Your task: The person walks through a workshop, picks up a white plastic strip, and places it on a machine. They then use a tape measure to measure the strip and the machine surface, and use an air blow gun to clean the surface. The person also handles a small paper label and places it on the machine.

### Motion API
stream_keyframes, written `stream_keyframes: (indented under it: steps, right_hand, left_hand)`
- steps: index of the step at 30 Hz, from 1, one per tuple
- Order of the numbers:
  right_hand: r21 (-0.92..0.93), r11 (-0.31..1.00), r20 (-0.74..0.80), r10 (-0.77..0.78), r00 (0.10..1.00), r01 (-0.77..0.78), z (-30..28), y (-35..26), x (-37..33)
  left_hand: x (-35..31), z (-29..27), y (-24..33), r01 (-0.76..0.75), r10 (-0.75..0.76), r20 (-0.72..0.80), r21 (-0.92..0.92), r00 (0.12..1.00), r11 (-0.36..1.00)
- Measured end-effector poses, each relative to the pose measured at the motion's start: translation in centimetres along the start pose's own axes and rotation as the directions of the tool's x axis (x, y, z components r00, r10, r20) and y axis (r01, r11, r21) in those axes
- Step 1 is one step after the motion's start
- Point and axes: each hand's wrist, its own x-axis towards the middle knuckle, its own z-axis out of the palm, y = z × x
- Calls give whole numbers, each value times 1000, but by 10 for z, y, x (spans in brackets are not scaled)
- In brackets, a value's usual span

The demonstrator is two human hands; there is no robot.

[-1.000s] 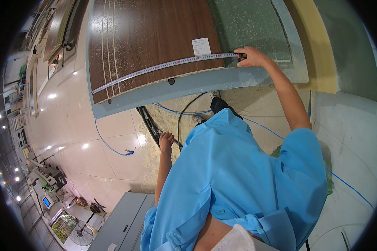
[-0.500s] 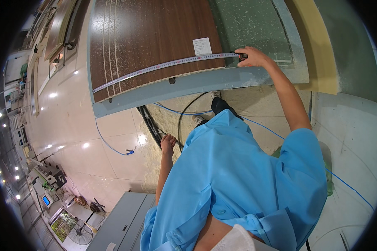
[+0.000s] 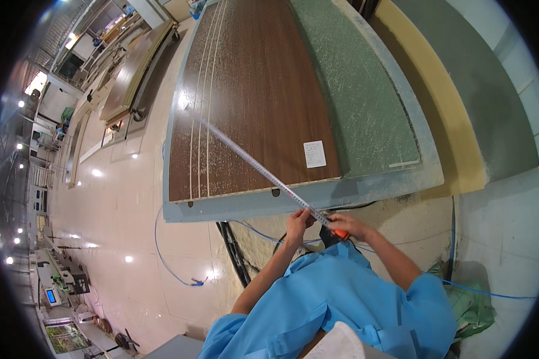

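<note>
My right hand (image 3: 354,229) is wrapped round the orange and black case of a tape measure (image 3: 340,234), just in front of my body. From the case the long pale blade (image 3: 251,161) stretches out to the far left, slanting over the brown wood-grain panel (image 3: 263,102). Its far end blurs into the glare near the panel's left side. My left hand (image 3: 297,226) is closed at the blade close to the case, fingertips against its edge. A white paper label (image 3: 315,154) lies on the panel near its right front corner.
The panel rests on a blue-grey table (image 3: 245,206) with a dusty green surface (image 3: 365,102) to the right. Yellow board (image 3: 443,119) stands beyond. A blue hose (image 3: 161,260) and black cables (image 3: 232,251) cross the floor. A panel cart (image 3: 141,72) stands far left.
My right hand has drawn the tape measure off the panel toward my body. My left hand has come up to the blade. The blade now slants, and the view has shifted.
</note>
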Motion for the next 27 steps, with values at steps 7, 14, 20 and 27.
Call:
stream_keyframes:
  steps: [7, 14, 20, 27]
  right_hand:
    - [54, 997, -196, -48, 979, 60, 39, 56, -105]
    - [595, 802, -286, 140, 948, 61, 82, 151, -316]
    - [468, 846, -425, -38, 905, 255, 52, 100, -223]
    - [192, 903, -505, -245, 828, 385, -68, -129, 85]
  left_hand:
    - [88, 17, 71, -234, 218, 83, 335, 972, 913]
    - [264, 84, 212, -342, 465, -48, 611, 884, 714]
    - [298, 102, 245, -410, 432, 87, 523, 898, 747]
    - [203, 6, 170, -539, 633, 401, 842, 662, 30]
